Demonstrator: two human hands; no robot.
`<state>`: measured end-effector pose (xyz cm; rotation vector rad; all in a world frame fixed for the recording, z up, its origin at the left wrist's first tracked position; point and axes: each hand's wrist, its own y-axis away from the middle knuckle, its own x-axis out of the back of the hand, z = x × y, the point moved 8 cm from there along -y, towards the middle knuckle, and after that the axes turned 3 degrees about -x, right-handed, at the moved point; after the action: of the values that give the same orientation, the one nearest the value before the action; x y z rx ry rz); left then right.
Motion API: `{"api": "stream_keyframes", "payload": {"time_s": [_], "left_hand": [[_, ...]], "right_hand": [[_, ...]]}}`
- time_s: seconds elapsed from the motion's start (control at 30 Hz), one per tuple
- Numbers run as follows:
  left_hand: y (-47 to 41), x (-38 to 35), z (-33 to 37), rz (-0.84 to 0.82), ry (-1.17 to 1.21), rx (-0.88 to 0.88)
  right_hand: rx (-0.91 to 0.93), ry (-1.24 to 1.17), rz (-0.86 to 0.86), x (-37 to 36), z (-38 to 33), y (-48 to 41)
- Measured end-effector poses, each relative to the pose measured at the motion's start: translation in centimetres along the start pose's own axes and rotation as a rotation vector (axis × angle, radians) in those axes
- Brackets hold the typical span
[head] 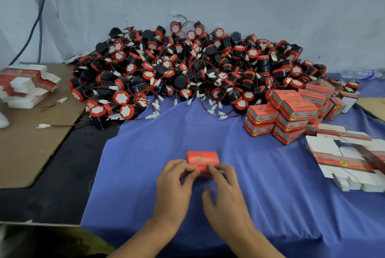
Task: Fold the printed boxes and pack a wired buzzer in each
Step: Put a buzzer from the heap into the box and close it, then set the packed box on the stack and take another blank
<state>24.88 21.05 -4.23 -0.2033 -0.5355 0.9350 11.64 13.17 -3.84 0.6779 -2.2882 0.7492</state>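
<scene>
- Head view looks down on a red printed box (203,159) lying on the blue cloth (270,205), near the front middle of the table.
- The left hand (175,182) pinches the box's near edge between thumb and curled fingers.
- The right hand (227,193) curls its fingers over the same near edge from the other side (its thumb hangs free below, off the box).
- Behind, against the pale wall, a big heap of wired buzzers (187,70) spills onto the cloth.
- Closed red boxes (287,116) are stacked at the heap's right end.
- Flat box blanks (350,162) lie at the right edge.
- Another stack of blanks (27,85) rests on a cardboard sheet (31,149) at the left.
</scene>
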Motion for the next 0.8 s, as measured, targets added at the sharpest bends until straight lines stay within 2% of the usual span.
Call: {"api": "stream_keyframes", "payload": {"time_s": [0.1,0.23,0.3,0.4,0.5,0.63,0.8], "left_hand": [[-3.1,-2.4,2.5,0.012,0.024,-0.021],[-7.9,-6.8,7.6,-0.009,0.066,-0.148],[-10.4,-9.4,10.1,-0.015,0.103,-0.206],[-13.9,-13.2,12.5,-0.006,0.137,-0.267],[-16.7,-17.0,12.6,-0.071,0.137,-0.295],[-17.2,-21.3,9.7,-0.288,0.095,-0.248],[-16.6,-21.3,9.5,-0.278,-0.009,-0.343]], "right_hand": [[0.006,0.081,0.112,2.4,-0.5,-2.3],[0.167,0.317,0.346,7.4,-1.5,-6.8],[0.196,0.366,0.408,9.4,-0.3,-9.4],[0.066,0.333,0.405,11.6,3.0,-13.4],[0.09,0.46,0.426,12.4,5.1,-16.3],[-0.063,0.571,0.161,9.8,10.1,-18.1],[-0.071,0.421,0.209,9.9,10.2,-17.5]]}}
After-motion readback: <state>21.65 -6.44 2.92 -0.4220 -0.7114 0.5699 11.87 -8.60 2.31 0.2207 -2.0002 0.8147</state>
